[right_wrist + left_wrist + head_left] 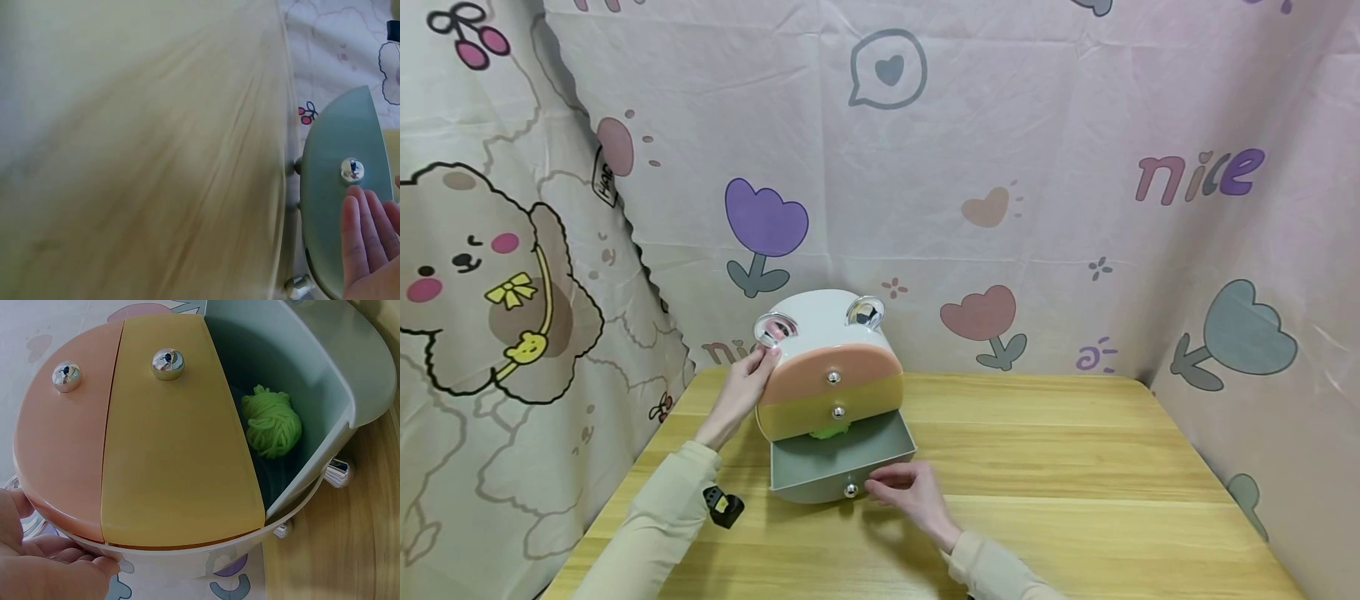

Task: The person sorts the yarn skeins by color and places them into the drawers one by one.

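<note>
A small rounded drawer box with a white top and two silver-rimmed round eyes stands on the table. Its orange drawer and yellow drawer are closed, while the grey-green bottom drawer is pulled out. Inside that drawer lies a bright green bundle of yarn, partly hidden from above in the head view. My left hand holds the box's upper left side by one eye, fingers curled against it. Beside the bottom drawer's silver knob, my right hand has its fingers extended close to the drawer front.
A small black object with a yellow mark sits on the wooden table near the left sleeve. Patterned cloth hangs behind the table and along both sides. Small silver feet show under the box.
</note>
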Demonstrator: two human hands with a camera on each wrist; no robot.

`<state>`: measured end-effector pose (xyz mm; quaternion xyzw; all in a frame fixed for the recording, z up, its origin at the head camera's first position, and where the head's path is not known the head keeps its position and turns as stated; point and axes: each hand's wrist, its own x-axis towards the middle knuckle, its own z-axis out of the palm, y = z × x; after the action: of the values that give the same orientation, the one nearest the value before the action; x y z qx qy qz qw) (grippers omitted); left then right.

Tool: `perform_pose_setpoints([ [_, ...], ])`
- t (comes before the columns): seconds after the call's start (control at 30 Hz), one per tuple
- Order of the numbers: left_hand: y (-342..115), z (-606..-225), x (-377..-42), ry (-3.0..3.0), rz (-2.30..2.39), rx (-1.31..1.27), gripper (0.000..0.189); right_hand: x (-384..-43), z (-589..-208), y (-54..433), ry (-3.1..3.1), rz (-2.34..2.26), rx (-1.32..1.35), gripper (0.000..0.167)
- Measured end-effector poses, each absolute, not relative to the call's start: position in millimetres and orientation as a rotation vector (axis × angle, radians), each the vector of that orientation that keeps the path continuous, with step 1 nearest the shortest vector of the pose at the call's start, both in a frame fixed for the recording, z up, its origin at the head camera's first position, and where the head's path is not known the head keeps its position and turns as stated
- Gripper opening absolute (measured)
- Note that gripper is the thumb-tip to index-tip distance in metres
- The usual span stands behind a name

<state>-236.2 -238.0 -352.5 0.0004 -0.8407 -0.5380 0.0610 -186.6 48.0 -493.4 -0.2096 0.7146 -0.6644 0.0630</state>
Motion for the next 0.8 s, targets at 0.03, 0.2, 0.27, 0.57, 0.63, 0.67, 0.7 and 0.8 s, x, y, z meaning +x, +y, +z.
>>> perform_pose_setpoints([
  [0.03,-238,-352,-236,-2.545,-1.627,0.001,0.063,-186,-494,47,2.16,-1.995,-0.63,0.027],
  [0.2,-238,-352,-235,-2.548,-1.629,-0.003,0.064,-184,-495,40,2.194,-1.929,-0.647,0.027],
  [0.27,-239,-352,-235,-2.551,-1.626,-0.004,0.064,-183,-495,39,2.199,-1.919,-0.654,0.027],
  [0.57,-239,-351,-235,-2.553,-1.623,0.0,0.064,-182,-496,34,2.162,-1.93,-0.658,0.028],
  [0.63,-239,-351,-235,-2.561,-1.624,0.002,0.065,-183,-497,33,2.148,-1.925,-0.656,0.028],
  [0.67,-239,-351,-235,-2.563,-1.625,0.001,0.065,-183,-497,32,2.141,-1.924,-0.654,0.028],
  [0.7,-239,-351,-235,-2.565,-1.626,0.002,0.065,-183,-498,31,2.139,-1.922,-0.648,0.027],
  [0.8,-239,-351,-235,-2.563,-1.623,0.004,0.064,-184,-499,28,2.141,-1.93,-0.627,0.025],
])
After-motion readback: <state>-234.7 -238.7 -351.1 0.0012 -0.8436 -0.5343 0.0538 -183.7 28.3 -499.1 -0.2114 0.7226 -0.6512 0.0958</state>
